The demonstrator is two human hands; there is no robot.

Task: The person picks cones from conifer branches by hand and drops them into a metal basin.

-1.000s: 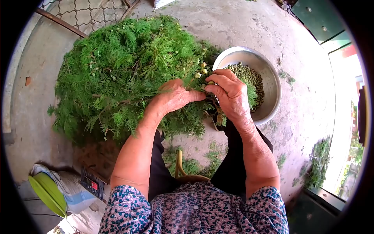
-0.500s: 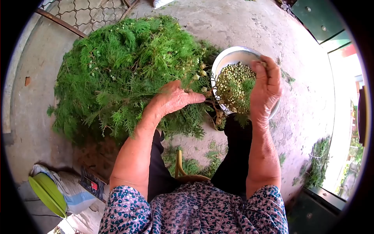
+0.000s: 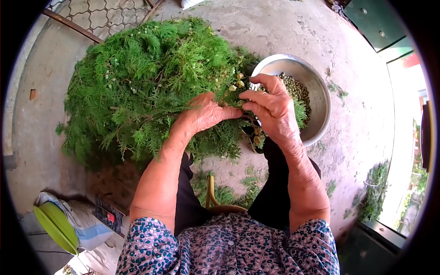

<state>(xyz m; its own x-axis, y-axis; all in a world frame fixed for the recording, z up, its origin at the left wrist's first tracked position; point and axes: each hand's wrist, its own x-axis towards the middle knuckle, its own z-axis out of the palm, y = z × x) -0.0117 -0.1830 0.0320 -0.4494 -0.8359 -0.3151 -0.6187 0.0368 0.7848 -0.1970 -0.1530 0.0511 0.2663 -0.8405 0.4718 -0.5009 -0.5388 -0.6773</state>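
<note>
My left hand [image 3: 206,114] is closed round a leafy evergreen branch [image 3: 156,114] at the near right side of a big green heap of cuttings [image 3: 151,59]. Its thumb points right along the twig. Close by that thumb tip, my right hand [image 3: 275,105] has its fingers curled in a pinch over the twig end; what lies between the fingertips is too small to make out. Pale round cones [image 3: 240,84] hang on the twigs just beyond the fingertips. Under and behind my right hand stands a metal basin [image 3: 321,110], partly filled with small greenish cones [image 3: 298,89] and a green sprig [image 3: 300,112].
Around the heap lies a concrete floor [image 3: 275,27] with scattered leaf bits. A metal grille [image 3: 98,16] is at the far left. Near left are a lime-green basin [image 3: 55,227] and a sack [image 3: 94,229]. Loose greenery [image 3: 375,192] lies by the doorway at right.
My right hand has moved left and down from above the basin to the twig end beside my left thumb. My left hand keeps its hold on the branch.
</note>
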